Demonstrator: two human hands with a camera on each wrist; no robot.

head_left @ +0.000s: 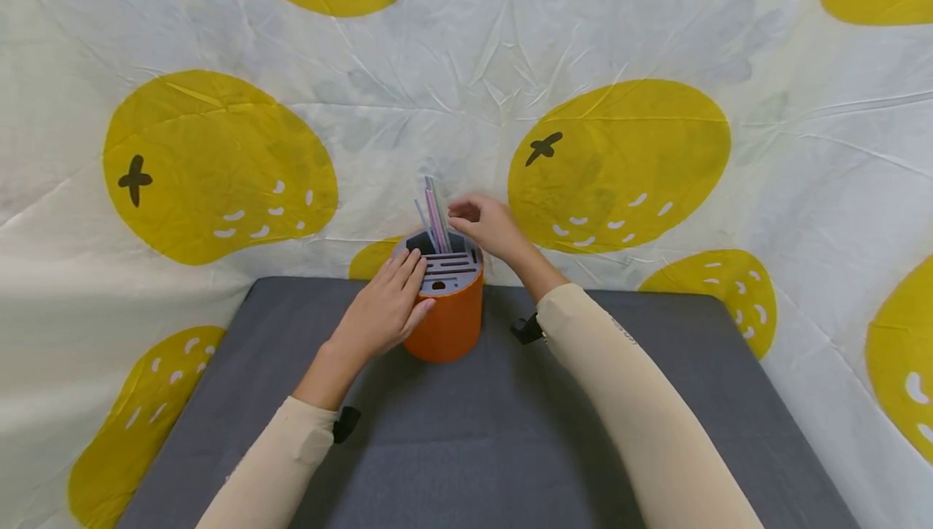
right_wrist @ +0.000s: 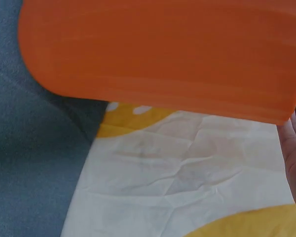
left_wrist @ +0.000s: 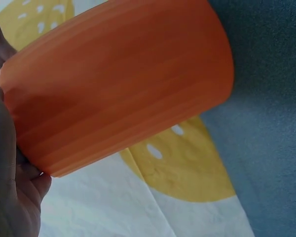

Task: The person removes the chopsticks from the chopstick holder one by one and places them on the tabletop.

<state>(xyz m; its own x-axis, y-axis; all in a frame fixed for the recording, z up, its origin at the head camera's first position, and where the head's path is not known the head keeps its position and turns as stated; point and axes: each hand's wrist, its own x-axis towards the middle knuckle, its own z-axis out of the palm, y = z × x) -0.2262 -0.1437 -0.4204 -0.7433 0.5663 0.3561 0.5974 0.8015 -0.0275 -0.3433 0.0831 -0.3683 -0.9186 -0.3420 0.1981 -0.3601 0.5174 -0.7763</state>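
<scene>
Orange holder [head_left: 445, 334]: upright on the grey surface [head_left: 437, 472], under the left hand [head_left: 381, 310].
Left-side fingers [head_left: 401, 270]: straight, across the holder's slotted top [head_left: 459, 279].
Right hand [head_left: 497, 229]: by the holder's right back rim, fingers loosely bent; whether it touches the sticks [head_left: 436, 217], cannot tell.
Sticks: in the holder's back opening.
Cloth [head_left: 423, 124]: behind the holder.

Toward seven o'clock in the head view, a cream left sleeve [head_left: 266, 464] is covering the forearm and ending in a cuff, with a small black block [head_left: 346, 424] jutting out at four o'clock. Toward four o'clock, a matching right sleeve [head_left: 634, 391] is bearing small, illegible dark lettering [head_left: 624, 330] near its cuff; a second black block [head_left: 526, 330] is protruding there, between seven and eight o'clock.
</scene>
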